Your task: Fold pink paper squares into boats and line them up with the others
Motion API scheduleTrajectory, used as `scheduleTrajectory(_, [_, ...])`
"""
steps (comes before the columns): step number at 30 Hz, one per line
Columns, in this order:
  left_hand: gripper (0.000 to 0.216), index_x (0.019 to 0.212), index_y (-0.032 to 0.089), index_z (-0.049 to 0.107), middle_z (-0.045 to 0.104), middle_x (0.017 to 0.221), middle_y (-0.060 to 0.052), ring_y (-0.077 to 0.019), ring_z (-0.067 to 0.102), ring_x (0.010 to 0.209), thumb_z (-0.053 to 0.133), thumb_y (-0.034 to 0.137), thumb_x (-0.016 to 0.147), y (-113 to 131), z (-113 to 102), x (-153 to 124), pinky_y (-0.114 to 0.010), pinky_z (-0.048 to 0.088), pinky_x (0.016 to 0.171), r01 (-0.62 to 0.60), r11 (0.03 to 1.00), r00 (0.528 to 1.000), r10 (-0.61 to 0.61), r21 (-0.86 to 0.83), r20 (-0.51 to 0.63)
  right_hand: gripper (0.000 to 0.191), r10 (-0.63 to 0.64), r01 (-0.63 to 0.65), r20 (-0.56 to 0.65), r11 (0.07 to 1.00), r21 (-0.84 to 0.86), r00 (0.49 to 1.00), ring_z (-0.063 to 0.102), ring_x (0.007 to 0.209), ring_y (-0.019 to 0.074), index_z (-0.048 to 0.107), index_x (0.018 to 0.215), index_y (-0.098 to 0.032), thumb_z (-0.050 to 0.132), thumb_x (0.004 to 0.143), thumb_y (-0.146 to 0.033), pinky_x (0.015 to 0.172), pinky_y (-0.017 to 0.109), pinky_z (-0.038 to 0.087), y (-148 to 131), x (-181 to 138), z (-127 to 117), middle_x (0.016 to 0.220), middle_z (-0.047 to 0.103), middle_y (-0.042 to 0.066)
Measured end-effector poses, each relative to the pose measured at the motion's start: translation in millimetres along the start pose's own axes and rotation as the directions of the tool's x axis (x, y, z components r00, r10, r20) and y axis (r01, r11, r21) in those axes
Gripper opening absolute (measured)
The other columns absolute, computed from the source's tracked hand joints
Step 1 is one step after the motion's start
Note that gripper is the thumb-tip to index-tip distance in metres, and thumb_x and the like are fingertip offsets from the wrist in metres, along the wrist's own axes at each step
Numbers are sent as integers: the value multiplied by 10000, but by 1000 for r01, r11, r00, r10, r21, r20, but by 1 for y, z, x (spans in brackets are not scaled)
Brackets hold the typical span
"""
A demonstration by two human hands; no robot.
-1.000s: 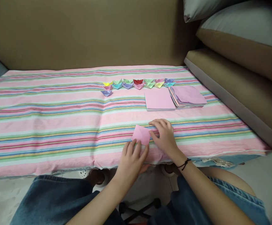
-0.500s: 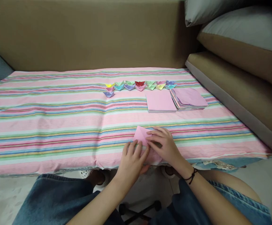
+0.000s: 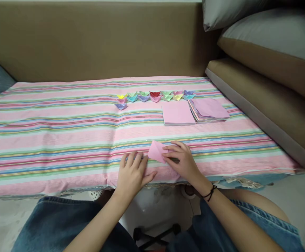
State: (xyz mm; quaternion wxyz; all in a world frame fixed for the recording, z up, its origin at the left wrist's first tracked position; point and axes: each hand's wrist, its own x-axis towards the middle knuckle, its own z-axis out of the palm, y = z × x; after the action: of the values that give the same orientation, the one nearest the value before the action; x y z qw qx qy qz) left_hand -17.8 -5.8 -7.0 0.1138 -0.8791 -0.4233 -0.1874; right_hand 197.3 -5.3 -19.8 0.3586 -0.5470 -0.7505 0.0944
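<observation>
A small folded piece of pink origami paper (image 3: pixel 156 152) lies near the front edge of the striped cloth. My right hand (image 3: pixel 183 160) pinches its right side between thumb and fingers, covering that part. My left hand (image 3: pixel 131 173) rests on the cloth just left of the paper, fingers spread and thumb apart, holding nothing. Beyond the hands sits a neat stack of pink-topped square paper (image 3: pixel 178 114). Beside it is a looser stack of coloured sheets (image 3: pixel 210 108).
Several folded paper boats (image 3: pixel 155 96) in many colours stand in rows farther back, with a purple boat (image 3: pixel 121 106) at the left front. Brown cushions (image 3: pixel 263 98) line the right side. A brown backrest (image 3: pixel 94 42) rises behind the striped cloth (image 3: pixel 49 140).
My left hand has moved left off the pink paper and opened out on the cloth. My right hand keeps hold of the paper's right side. The view has shifted slightly.
</observation>
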Motion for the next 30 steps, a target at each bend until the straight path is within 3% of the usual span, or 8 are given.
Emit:
scheduleTrajectory(4, [488, 1213, 91, 545, 599, 1208, -159, -317, 509, 1142, 517, 406, 841, 2, 4, 2, -464, 367, 962, 6, 1000, 998, -7, -18, -62, 108, 5, -5, -9, 1000, 8, 1000, 496, 1111, 272, 723, 801, -298, 640, 783, -231, 932, 491, 372, 1, 1, 2, 1012, 703, -17])
scheduleTrajectory(8, [535, 1309, 81, 444, 528, 1314, -154, -270, 389, 1293, 492, 370, 861, 14, 15, -1, -410, 340, 1047, -268, 955, 963, 264, -130, -46, 74, 48, -48, 1, 998, 40, 999, 512, 1086, 268, 713, 806, -291, 671, 756, -258, 929, 484, 368, 2, 3, 2, 990, 706, -3])
scheduleTrajectory(9, [548, 1310, 61, 436, 514, 1324, -170, -272, 374, 1305, 493, 369, 861, 17, 18, -3, -409, 356, 1042, -265, 953, 964, 263, -148, -35, 99, 61, -62, 6, 997, 50, 998, 518, 1074, 268, 710, 830, -284, 689, 736, -263, 923, 479, 372, 3, 5, 2, 995, 701, 5])
scheduleTrajectory(12, [521, 1293, 35, 447, 511, 1320, -194, -289, 376, 1304, 491, 328, 865, 22, 25, -6, -428, 389, 1026, -231, 956, 973, 229, -181, -32, 182, 106, -106, 3, 992, 62, 994, 545, 1007, 262, 704, 890, -270, 705, 708, -278, 885, 461, 392, 6, 10, 1, 998, 677, 32])
scheduleTrajectory(18, [464, 1278, 89, 480, 555, 1275, -174, -287, 434, 1261, 498, 294, 862, 22, 24, -3, -450, 426, 995, -199, 946, 980, 193, -258, -48, 99, 200, -197, -64, 979, 54, 978, 542, 899, 249, 718, 821, -255, 656, 745, -241, 827, 419, 404, 19, 25, 2, 864, 649, 41])
scheduleTrajectory(23, [285, 1115, 152, 601, 644, 1135, -110, -235, 542, 1116, 509, 260, 867, 15, 15, 12, -403, 460, 940, -120, 901, 992, 122, -417, -22, 106, 221, -220, -102, 975, 19, 970, 548, 849, 236, 691, 718, -231, 607, 781, -216, 818, 405, 392, 21, 32, 3, 797, 664, 33])
scheduleTrajectory(27, [213, 1000, 189, 627, 659, 1017, -79, -184, 593, 959, 452, 162, 881, 5, 14, 26, -363, 496, 839, 10, 829, 1000, -5, -560, 10, 152, 170, -171, -103, 985, -3, 980, 535, 946, 255, 678, 896, -240, 558, 836, -313, 843, 431, 378, 9, 24, 1, 937, 683, 44])
scheduleTrajectory(30, [298, 1115, 192, 567, 588, 1170, -105, -226, 531, 1106, 522, 146, 824, 0, 18, 31, -421, 455, 917, 107, 801, 992, -128, -589, 6, 354, 112, -115, -38, 991, -74, 993, 477, 1067, 312, 627, 1048, -248, 676, 727, -390, 880, 493, 354, -2, 16, 2, 1123, 631, 72])
